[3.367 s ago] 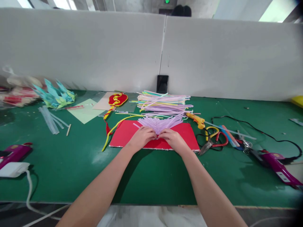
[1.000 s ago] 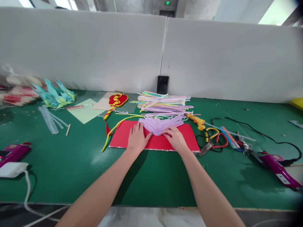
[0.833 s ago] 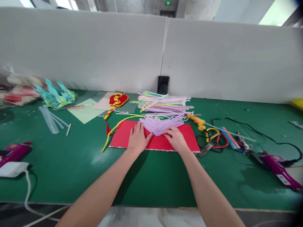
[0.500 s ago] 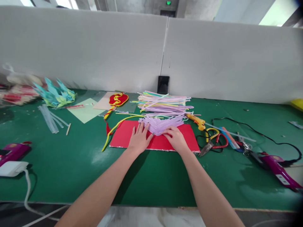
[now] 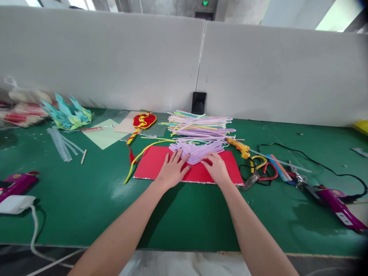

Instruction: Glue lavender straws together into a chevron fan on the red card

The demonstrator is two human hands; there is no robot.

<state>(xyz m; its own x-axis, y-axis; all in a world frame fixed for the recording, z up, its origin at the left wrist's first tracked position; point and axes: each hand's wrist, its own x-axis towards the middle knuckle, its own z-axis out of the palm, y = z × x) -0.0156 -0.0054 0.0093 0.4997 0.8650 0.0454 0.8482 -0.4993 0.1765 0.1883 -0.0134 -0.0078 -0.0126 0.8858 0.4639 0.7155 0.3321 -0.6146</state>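
Observation:
Lavender pipe cleaners (image 5: 195,152), bent into nested V shapes with the point toward me, lie on a red board (image 5: 149,163). My left hand (image 5: 172,168) rests flat with fingers spread, its fingertips on the left arm of the V and its thumb near the point. On the other side my right hand (image 5: 216,166) has thumb and bent fingers drawn together at the V's lower right edge, gripping the pipe cleaners there. Just behind the board lies a pile of pastel pipe cleaners (image 5: 198,124). A yellow pipe cleaner (image 5: 138,157) curves past the board's left side.
Right of the board are an orange-yellow glue gun (image 5: 240,147), scissors (image 5: 263,168), pliers (image 5: 251,180) and a purple power strip (image 5: 339,209) with black cords. Leftward lie a red-and-yellow ornament (image 5: 144,121), paper sheets (image 5: 103,134), glue sticks (image 5: 59,143) and a white plug (image 5: 17,205). A phone (image 5: 199,102) leans on the partition.
My left hand's fingers have slid slightly right, further over the V, and its thumb has come off the point. My right hand has shifted a little to the right along the edge.

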